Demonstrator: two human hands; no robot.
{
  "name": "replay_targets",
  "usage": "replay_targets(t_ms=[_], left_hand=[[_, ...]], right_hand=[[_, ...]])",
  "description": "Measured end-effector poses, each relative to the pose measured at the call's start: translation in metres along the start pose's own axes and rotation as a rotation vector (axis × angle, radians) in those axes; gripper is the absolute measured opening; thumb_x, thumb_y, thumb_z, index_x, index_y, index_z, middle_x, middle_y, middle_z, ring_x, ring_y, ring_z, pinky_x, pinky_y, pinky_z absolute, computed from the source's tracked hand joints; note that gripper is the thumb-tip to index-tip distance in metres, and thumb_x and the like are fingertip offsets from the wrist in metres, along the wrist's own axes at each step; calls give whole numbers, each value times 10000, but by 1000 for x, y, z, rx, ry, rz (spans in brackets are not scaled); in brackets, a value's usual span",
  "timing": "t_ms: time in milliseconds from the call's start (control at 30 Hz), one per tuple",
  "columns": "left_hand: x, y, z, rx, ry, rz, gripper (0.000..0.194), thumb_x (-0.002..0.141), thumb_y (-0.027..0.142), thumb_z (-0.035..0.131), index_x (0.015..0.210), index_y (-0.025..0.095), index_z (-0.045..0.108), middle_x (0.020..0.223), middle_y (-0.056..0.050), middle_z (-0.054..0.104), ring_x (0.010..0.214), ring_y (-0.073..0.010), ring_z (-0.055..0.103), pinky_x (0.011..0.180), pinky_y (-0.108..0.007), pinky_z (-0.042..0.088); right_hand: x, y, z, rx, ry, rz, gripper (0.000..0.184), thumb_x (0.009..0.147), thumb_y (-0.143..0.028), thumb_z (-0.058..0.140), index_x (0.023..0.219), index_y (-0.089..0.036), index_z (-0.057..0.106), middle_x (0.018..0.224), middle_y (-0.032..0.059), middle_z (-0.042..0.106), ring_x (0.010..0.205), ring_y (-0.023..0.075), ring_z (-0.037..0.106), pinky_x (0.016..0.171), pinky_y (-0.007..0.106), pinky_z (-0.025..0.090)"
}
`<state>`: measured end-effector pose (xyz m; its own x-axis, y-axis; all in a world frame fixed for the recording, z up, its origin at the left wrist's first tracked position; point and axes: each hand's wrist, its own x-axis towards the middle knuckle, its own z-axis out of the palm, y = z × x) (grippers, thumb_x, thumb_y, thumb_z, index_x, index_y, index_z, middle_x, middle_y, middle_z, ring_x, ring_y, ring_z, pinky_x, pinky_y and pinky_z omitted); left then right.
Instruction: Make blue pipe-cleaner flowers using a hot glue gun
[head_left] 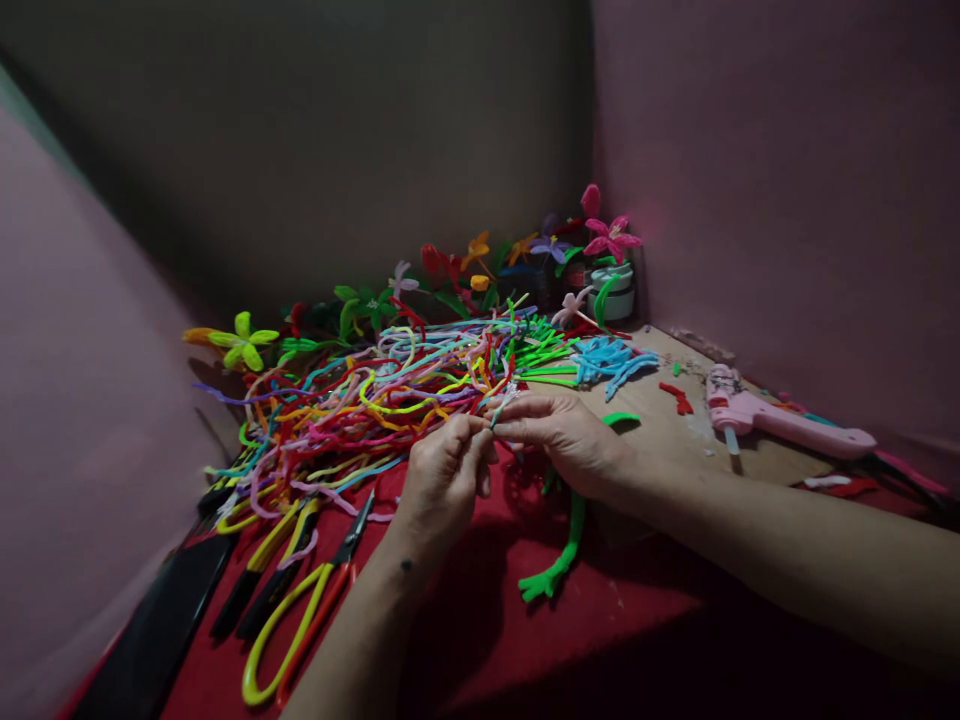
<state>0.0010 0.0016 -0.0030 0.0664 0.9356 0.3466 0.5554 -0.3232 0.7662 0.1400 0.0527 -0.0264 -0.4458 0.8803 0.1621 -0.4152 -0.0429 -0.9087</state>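
Observation:
My left hand point(448, 470) and my right hand point(574, 440) meet in front of the pile, fingertips nearly touching. Both are closed in a pinch on a thin pale pipe cleaner point(505, 402), whose whitish end sticks up between them. Fingers hide the rest of it. Below my right hand, a bright green fuzzy pipe cleaner piece point(564, 562) with a splayed end lies on the red cloth point(600, 620); its upper part is hidden behind the hand. A heap of multicoloured pipe cleaners point(397, 390) spreads just beyond my left hand.
Scissors point(319, 610) and black-and-yellow pliers point(262, 565) lie at left. Cut green point(544, 350) and blue pipe cleaners point(611, 362) rest on a brown board point(675, 350). A pink glue gun point(787, 420) lies at right. Fuzzy flowers point(244, 342) line the back wall.

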Motion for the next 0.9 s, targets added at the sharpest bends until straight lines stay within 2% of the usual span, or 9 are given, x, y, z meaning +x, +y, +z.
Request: replay_targets(t_ms=[67, 200, 300, 400, 567, 767, 900], left_hand=[[0, -2, 2, 60, 35, 9, 208, 848, 252, 430, 674, 175, 515, 460, 51, 477, 378, -70, 444, 421, -186, 366], [0, -5, 6, 231, 158, 76, 118, 827, 243, 481, 809, 166, 569, 602, 1, 585, 515, -111, 550, 503, -214, 429], [-1, -9, 9, 417, 272, 282, 121, 806, 195, 513, 914, 169, 562, 787, -38, 626, 685, -136, 602, 614, -233, 466], [-2, -13, 10, 660, 330, 493, 153, 821, 151, 490, 958, 175, 554, 848, -52, 620, 751, -139, 607, 619, -214, 452], [-5, -13, 9, 863, 373, 630, 194, 824, 121, 494, 1005, 162, 552, 846, -52, 632, 695, -122, 609, 548, -191, 402], [-4, -6, 10, 787, 394, 626, 124, 827, 91, 454, 888, 152, 544, 711, -35, 598, 703, -146, 589, 612, -221, 438], [-5, -1, 9, 599, 364, 454, 111, 840, 142, 451, 835, 154, 561, 671, -23, 582, 634, -132, 569, 605, -237, 441]], right_hand=[[-1, 1, 1, 2, 31, -23, 103, 603, -230, 732, 674, -169, 688, 734, -5, 608, 649, 98, 506, 608, 253, 368], [0, 5, 1, 72, 95, 107, 151, 596, -239, 739, 722, -181, 679, 596, -29, 558, 530, 82, 449, 507, 238, 309], [0, 5, 2, 136, 122, 155, 156, 572, -210, 745, 706, -172, 676, 651, -9, 587, 567, 90, 471, 510, 234, 330], [-1, 5, 4, 190, 120, 184, 154, 558, -190, 743, 694, -164, 673, 724, 3, 594, 650, 105, 499, 520, 222, 350], [-4, 3, 5, 179, 109, 214, 175, 580, -219, 736, 739, -168, 684, 765, 15, 611, 716, 120, 521, 525, 211, 349], [-8, -3, 8, 17, 73, 115, 169, 634, -284, 703, 771, -183, 702, 810, 8, 635, 671, 105, 512, 562, 232, 360], [-10, -6, 11, -61, 85, 76, 174, 661, -284, 674, 804, -192, 708, 827, 6, 638, 633, 91, 497, 554, 231, 353]])
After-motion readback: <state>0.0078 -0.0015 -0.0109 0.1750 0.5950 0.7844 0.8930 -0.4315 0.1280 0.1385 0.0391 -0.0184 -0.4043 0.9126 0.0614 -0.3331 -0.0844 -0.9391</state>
